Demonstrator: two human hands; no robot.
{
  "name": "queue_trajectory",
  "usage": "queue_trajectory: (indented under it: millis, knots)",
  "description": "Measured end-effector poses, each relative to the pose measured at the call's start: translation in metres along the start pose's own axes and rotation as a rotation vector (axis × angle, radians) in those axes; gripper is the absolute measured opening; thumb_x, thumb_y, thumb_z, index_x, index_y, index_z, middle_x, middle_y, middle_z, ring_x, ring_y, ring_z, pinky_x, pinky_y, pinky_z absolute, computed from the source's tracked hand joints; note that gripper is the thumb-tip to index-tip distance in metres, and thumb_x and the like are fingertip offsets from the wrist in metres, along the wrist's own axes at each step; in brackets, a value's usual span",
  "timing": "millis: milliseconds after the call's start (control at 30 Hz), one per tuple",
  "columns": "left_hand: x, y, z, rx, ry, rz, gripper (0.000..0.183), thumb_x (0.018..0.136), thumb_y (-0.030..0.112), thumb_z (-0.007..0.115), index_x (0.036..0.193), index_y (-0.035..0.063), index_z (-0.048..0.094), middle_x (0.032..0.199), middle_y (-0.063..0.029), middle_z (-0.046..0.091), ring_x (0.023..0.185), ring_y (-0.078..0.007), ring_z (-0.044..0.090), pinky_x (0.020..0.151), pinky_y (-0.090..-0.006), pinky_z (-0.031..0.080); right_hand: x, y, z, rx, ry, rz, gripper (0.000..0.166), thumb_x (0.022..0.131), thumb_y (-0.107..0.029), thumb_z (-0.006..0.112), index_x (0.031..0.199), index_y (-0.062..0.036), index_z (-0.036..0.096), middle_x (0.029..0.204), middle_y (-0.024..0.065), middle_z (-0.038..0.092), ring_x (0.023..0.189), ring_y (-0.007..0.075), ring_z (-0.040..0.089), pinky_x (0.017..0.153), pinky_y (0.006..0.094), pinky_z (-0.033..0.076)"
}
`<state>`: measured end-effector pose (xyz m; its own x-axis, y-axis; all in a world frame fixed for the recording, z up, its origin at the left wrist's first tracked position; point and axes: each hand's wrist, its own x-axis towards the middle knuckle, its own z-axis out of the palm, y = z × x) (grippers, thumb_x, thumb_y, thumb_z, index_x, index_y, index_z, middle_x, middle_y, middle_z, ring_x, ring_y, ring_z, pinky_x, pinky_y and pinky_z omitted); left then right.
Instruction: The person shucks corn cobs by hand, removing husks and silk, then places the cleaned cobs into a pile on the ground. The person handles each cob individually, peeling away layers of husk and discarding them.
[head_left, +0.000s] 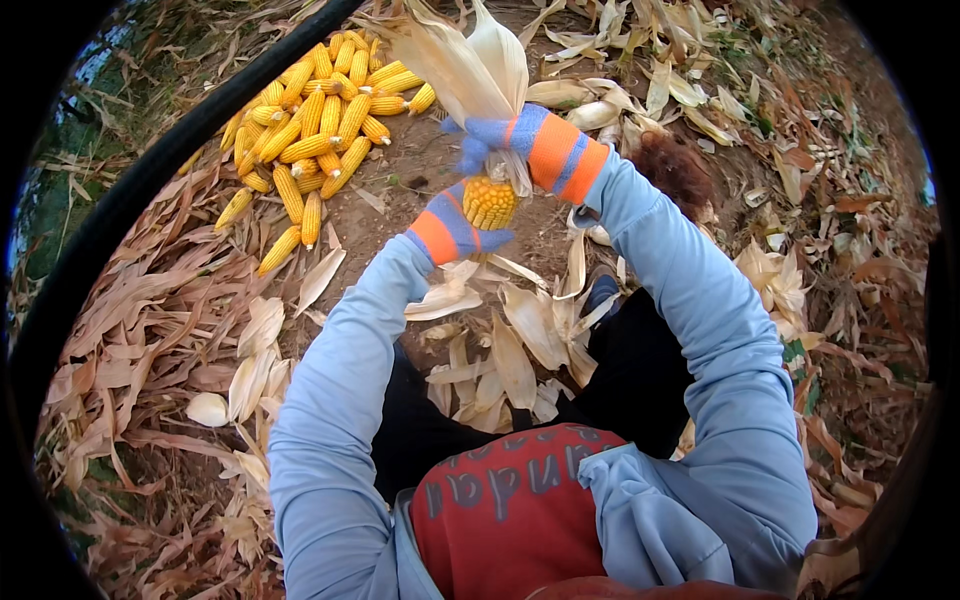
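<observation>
An ear of yellow corn (490, 204) is held out in front of me, its kernels bare and pointing toward me. My left hand (452, 225), in a blue and orange knit glove, is wrapped around the cob. Peeled-back pale husk leaves (480, 71) rise from its far end. My right hand (544, 146), gloved alike, grips those leaves at their base, just beyond the kernels. Some fingers of both hands are hidden behind the ear and husk.
A heap of husked corn ears (315, 124) lies on bare soil at the far left. Loose husks (525, 330) are strewn between my legs. Dry corn leaves (135, 330) cover the ground on the left. More husks (600, 101) lie at the far right. A dark curved bar (150, 161) crosses the upper left.
</observation>
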<state>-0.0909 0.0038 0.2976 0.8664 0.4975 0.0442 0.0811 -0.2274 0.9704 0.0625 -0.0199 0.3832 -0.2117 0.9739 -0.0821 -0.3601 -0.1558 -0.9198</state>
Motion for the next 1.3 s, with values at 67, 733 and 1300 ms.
queue_trajectory:
  millis: [67, 733, 1300]
  knots:
    - [0.004, -0.006, 0.002, -0.105, 0.014, -0.011, 0.054, 0.063, 0.012, 0.070, 0.109, 0.0042, 0.043, 0.103, -0.0046, 0.055, 0.093, -0.0136, 0.054, 0.082, -0.0268, 0.043, -0.001, 0.000, 0.001, -0.033, -0.003, 0.039, 0.022, 0.081, -0.018, 0.054, 0.090, 0.0029, 0.057, 0.064, 0.0042, 0.054, 0.064, 0.0139, 0.054, 0.063, 0.0254, 0.043]
    - [0.017, -0.021, 0.018, -0.336, 0.720, -0.081, 0.048, 0.064, 0.017, 0.072, 0.103, 0.0031, 0.047, 0.095, -0.0070, 0.056, 0.080, -0.0165, 0.056, 0.068, -0.0303, 0.047, -0.028, -0.031, 0.030, 0.427, 0.396, -0.047, 0.020, 0.089, -0.016, 0.034, 0.092, -0.0029, 0.049, 0.054, -0.0075, 0.031, 0.040, 0.0042, 0.025, 0.037, 0.0184, 0.023]
    - [-0.018, -0.043, -0.143, -1.239, 0.904, 0.184, 0.035, 0.080, 0.023, 0.058, 0.108, 0.0071, 0.045, 0.101, -0.0130, 0.049, 0.092, -0.0315, 0.050, 0.076, -0.0497, 0.046, -0.060, -0.002, -0.015, 0.240, 0.177, 0.235, 0.027, 0.087, -0.030, 0.046, 0.095, -0.0052, 0.049, 0.055, -0.0035, 0.036, 0.044, 0.0110, 0.035, 0.046, 0.0279, 0.036]
